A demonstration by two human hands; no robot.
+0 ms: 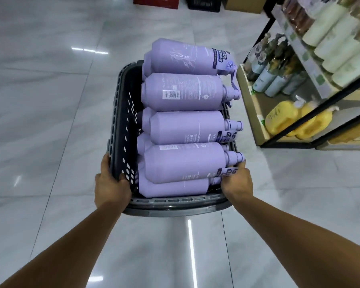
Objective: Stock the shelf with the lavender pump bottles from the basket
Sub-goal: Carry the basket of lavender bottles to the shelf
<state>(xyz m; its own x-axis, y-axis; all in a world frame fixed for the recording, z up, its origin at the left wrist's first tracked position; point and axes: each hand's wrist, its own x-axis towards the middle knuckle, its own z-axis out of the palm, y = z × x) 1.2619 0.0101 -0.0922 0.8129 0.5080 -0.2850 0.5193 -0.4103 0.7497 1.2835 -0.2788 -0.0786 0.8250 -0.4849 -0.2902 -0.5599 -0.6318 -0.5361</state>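
Tiled floor (50,104), shelf (250,109) at its right edge, basket (121,121) fully loaded.
Lavender bottles (183,92) lie stacked on their sides in the basket, pumps toward the shelf. On the bottom board, yellow jugs (279,119) sit at the near corner and dark bottles (279,59) stand further back. Cream bottles (328,36) line the board above. At the floor's far edge: a red box (156,2), black crate (204,4) and cardboard box (245,4).

floor (40,121) open left of basket (175,210), shelf (247,109) near right — crowded
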